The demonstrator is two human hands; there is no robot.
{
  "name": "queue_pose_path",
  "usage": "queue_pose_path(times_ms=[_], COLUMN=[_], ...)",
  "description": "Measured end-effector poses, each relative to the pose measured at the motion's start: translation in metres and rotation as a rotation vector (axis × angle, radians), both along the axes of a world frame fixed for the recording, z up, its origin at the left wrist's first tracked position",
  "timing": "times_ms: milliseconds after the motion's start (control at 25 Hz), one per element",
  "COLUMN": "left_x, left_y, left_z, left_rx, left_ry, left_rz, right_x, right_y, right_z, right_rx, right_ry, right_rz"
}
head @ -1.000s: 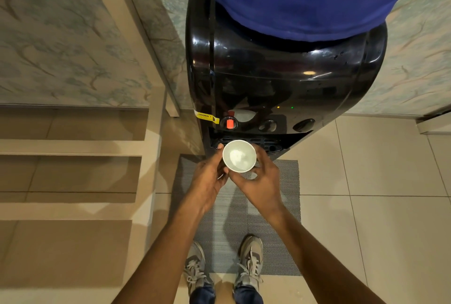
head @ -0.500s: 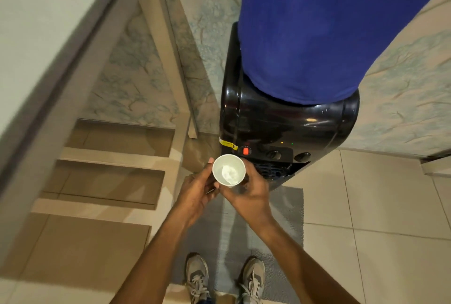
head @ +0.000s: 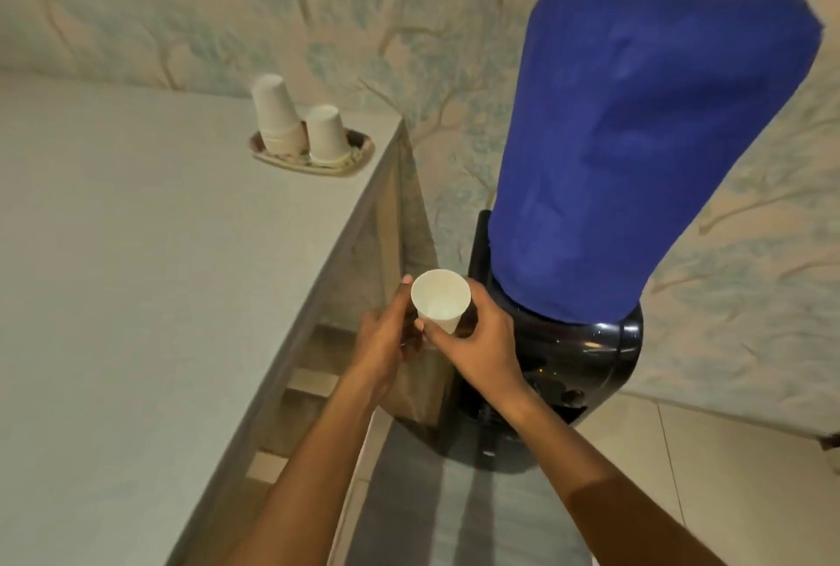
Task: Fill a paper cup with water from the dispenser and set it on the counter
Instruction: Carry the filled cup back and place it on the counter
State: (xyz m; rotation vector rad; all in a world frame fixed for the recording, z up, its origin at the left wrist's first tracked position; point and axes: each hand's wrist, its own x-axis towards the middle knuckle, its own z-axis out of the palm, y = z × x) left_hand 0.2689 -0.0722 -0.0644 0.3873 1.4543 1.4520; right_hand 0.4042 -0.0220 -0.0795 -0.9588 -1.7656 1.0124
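Dim, warm indoor light with a yellow-green cast; the source itself is out of frame. Small specular highlights sit on the glossy black dispenser body [head: 586,351], just right of the right hand [head: 486,347]. Two soft parallel forearm shadows fall on the grey floor mat [head: 454,511] below the hands. The countertop [head: 136,292] left of the left hand [head: 386,338] reads flat and evenly lit. Strong wide-angle distortion: the counter edge and the blue bottle cover [head: 636,133] lean outward. Overall soft, with motion blur; wallpaper [head: 227,10] above the hands is smeared, and the stacked cups [head: 277,115] lack crisp edges.
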Motion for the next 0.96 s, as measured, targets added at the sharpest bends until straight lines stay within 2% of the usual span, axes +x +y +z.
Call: queue_pose_path(times_ms=[280, 600, 840, 960], left_x=[-0.024, -0.049, -0.091, -0.121], left_y=[0.006, -0.001, -0.024, -0.043], left_z=[0.080, 0.104, 0.119, 0.124], left_rx=[0.111, 0.095, 0.073, 0.073], left_ry=[0.023, 0.045, 0.279, 0.329], left_rz=[0.004, 0.097, 0.173, 0.255], right_x=[-0.022, -0.054, -0.098, -0.131], right_y=[0.018, 0.014, 0.004, -0.007], right_z=[0.079, 0.106, 0.121, 0.124], right_rx=[0.089, 0.095, 0.130, 0.109], right_ry=[-0.018, -0.067, -0.063, -0.047], right_rz=[0.047, 0.056, 0.131, 0.205])
